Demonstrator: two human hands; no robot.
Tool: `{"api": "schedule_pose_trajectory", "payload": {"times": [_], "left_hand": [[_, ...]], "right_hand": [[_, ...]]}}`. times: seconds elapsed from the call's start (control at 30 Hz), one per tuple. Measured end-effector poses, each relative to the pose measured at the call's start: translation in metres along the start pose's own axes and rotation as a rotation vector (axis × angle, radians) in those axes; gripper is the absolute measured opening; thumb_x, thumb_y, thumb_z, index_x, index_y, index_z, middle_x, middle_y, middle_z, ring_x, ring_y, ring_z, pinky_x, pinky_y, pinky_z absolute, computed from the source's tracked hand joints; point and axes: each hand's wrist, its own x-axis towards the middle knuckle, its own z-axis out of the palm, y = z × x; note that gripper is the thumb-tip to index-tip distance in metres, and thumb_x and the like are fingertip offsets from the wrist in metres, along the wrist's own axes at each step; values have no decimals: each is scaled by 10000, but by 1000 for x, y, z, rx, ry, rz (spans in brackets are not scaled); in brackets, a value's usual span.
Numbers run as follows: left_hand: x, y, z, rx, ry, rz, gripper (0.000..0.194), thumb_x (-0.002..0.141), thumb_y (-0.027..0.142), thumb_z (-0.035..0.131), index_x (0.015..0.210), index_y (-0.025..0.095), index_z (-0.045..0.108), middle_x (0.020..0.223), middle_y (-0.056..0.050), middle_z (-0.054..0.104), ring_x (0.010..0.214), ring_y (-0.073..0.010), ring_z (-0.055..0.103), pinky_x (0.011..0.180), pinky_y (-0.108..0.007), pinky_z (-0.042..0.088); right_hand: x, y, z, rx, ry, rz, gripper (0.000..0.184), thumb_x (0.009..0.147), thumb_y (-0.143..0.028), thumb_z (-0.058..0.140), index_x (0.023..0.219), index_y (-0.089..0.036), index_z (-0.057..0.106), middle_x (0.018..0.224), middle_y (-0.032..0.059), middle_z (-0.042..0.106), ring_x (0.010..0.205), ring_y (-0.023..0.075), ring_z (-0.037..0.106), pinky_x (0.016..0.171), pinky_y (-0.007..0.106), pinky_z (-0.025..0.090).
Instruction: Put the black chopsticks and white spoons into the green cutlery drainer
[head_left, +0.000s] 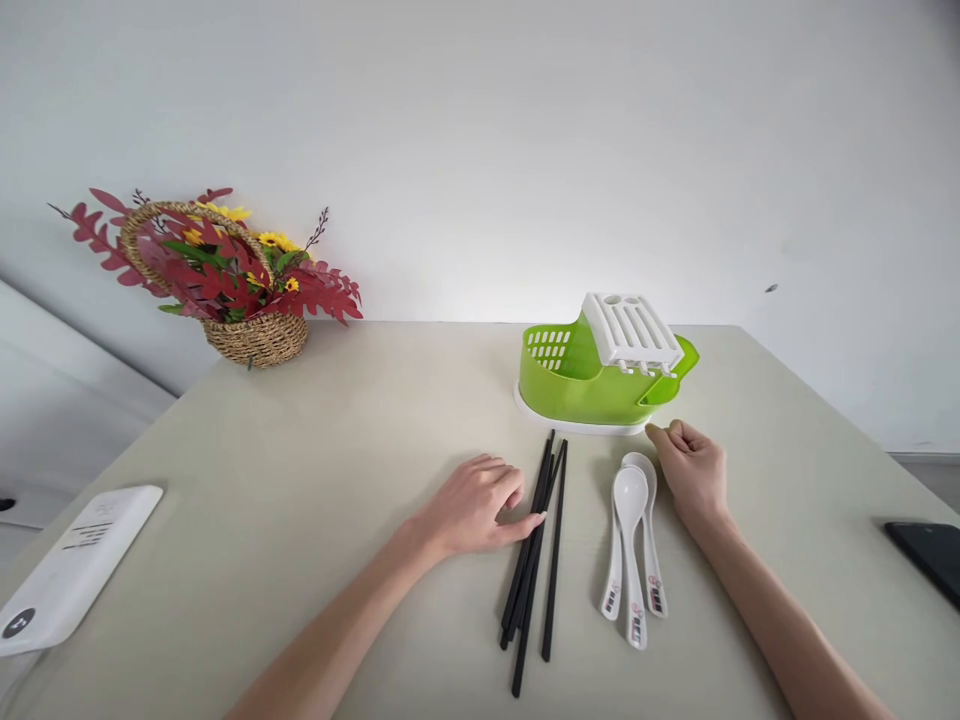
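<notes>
Several black chopsticks [534, 560] lie loosely bunched on the table, one [555, 550] slightly apart to the right. My left hand [480, 505] rests just left of them, fingers bent downward and thumb stretched away, its tip at the bunch; it grips nothing. Three white spoons [631, 490] with printed handles overlap right of the chopsticks, bowls pointing away from me. Beside them my right hand [688, 465] is closed in a loose fist on the table, with nothing visible in it. Its thumb is close to the white base [581, 424] of a green utensil caddy [555, 390].
The caddy has a white slotted rack [630, 330] on top. A wicker basket [259, 340] of red leaves and yellow flowers stands at the back left. A white device [82, 560] lies at the left, a dark phone [930, 555] at the right edge. A wall backs the table [360, 420].
</notes>
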Motion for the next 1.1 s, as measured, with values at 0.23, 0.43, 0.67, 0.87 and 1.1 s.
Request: {"api": "schedule_pose_trajectory", "payload": {"times": [0.23, 0.43, 0.67, 0.87, 1.1], "left_hand": [[2, 3, 2, -3, 3, -29, 440, 872, 540, 745, 741, 235, 455, 704, 29, 572, 673, -158, 538, 740, -336, 449], [3, 5, 2, -24, -18, -29, 471, 854, 559, 769, 726, 232, 456, 713, 24, 589, 692, -162, 545, 783, -346, 457], [4, 3, -1, -67, -38, -15, 391, 884, 506, 764, 753, 222, 529, 710, 30, 617, 704, -156, 558, 835, -341, 453], [3, 3, -1, -40, -32, -3, 305, 896, 408, 747, 738, 218, 568, 724, 19, 622, 718, -157, 571, 850, -340, 456], [4, 4, 0, -36, -2, 2, 229, 833, 203, 683, 675, 212, 517, 714, 16, 634, 727, -153, 578, 831, -323, 460]], "right_hand": [[1, -1, 1, 2, -11, -14, 502, 798, -356, 689, 643, -258, 221, 634, -76, 206, 624, 115, 204, 579, 287, 223], [2, 1, 2, -3, -19, -10, 493, 796, -359, 677, 649, -257, 218, 632, -76, 207, 633, 116, 204, 591, 289, 220], [3, 2, 2, -11, -28, -19, 486, 795, -348, 670, 651, -255, 215, 627, -78, 212, 637, 116, 207, 604, 294, 220], [3, 3, 2, -8, -31, -23, 489, 801, -353, 671, 647, -257, 217, 629, -77, 206, 638, 119, 208, 606, 298, 216], [3, 2, 2, -21, -36, -16, 485, 803, -353, 662, 650, -256, 212, 627, -77, 207, 636, 116, 206, 608, 296, 220]]}}
